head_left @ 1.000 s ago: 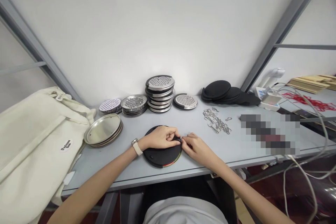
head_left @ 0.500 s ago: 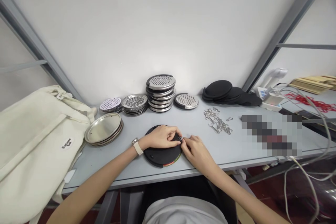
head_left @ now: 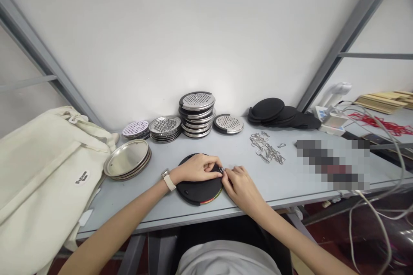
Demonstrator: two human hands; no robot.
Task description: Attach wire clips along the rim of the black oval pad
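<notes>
A round black case (head_left: 202, 192) lies on the table before me, with a red, yellow and green strip along its lower right rim. My left hand (head_left: 199, 168) rests over its top, thumb and forefinger pinched at its right edge. Between my fingertips there is a small metal snap hook (head_left: 221, 169), mostly covered. From the right, my right hand (head_left: 241, 185) meets it there, its thumb and forefinger pinching the hook's lower end. Whether the hook passes through the case is hidden. Loose snap hooks (head_left: 271, 154) lie in a pile to the right.
Behind stand a tall stack of round graters (head_left: 197, 116), a lower grater stack (head_left: 165, 128) and a single grater (head_left: 229, 124). Metal discs (head_left: 127, 159) sit at left beside a cream bag (head_left: 48, 172). Black round covers (head_left: 268, 109) overlap at back right. White cables (head_left: 380, 227) hang at right.
Both hands stay pinched at the case's right edge. The hook's loop shows slightly more clearly between the fingertips now; otherwise little differs apart from a slight camera shift.
</notes>
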